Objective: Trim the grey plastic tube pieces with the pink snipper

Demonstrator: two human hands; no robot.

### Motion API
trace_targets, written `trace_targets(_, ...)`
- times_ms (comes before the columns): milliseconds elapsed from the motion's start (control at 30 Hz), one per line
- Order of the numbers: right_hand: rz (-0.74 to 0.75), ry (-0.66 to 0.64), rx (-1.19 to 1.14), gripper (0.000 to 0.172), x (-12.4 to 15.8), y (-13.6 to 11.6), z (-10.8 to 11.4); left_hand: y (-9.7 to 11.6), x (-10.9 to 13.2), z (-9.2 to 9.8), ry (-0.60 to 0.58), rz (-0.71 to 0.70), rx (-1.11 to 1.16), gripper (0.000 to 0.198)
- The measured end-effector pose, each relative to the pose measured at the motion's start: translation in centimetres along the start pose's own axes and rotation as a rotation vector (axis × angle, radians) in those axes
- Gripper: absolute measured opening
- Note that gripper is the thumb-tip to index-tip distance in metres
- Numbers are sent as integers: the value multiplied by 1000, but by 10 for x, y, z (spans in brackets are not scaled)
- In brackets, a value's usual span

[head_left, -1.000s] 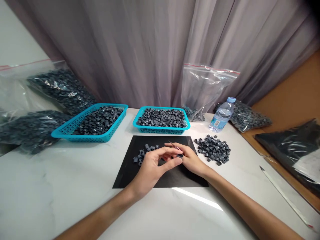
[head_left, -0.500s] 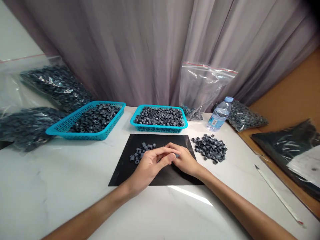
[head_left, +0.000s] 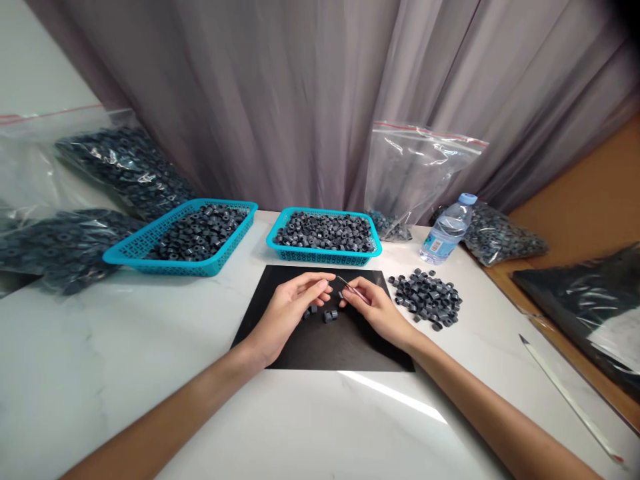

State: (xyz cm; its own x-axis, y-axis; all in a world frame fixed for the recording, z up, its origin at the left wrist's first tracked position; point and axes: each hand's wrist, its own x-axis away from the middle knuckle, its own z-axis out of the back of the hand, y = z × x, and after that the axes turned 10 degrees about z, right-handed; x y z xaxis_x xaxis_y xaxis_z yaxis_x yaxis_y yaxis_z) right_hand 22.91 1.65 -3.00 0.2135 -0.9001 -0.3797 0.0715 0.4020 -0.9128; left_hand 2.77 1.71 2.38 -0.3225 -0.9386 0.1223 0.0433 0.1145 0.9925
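Observation:
My left hand (head_left: 293, 307) is over the black mat (head_left: 345, 347), thumb closed toward curled fingers; whatever it may hold is too small or hidden to make out. Opposite it, my right hand (head_left: 373, 307) grips a slim tool (head_left: 356, 291) with a pinkish handle and a thin dark tip, pointing up-left toward the left fingertips. A small grey piece shows by the right fingers. Below and between the hands, a few short grey plastic rings (head_left: 330, 316) lie on the mat, some partly hidden behind the left hand.
A pile of grey rings (head_left: 429, 298) lies right of the mat. Two blue baskets (head_left: 327, 256) full of similar pieces stand behind. Around them are a water bottle (head_left: 449, 229), a clear zip bag (head_left: 420, 167), filled bags (head_left: 65, 243) and a white stick (head_left: 570, 400).
My hands have drawn apart from their overlapped position, bringing the slim tool in my right hand into sight. Rings between the hands are now visible. The view has shifted slightly.

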Motion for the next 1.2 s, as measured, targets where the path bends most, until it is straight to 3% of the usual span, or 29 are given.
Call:
trace_targets(233,-88,92,-128,36,6,-11,5,0,2,-7,-9,39,80,28)
trace_targets(467,-70,246,-279,33,14,-27,-1,1,7,-9,-35,102,123,33)
trace_targets(733,-114,170,-279,33,18,-32,-5,-1,8,-10,-106,121,200,29)
trace_targets(1000,-102,175,-272,31,19,-33,-6,-2,7,-10,-164,152,196,31)
trace_targets(1200,-96,198,-217,29,19,-31,-8,0,11,-14,-202,211,241,21)
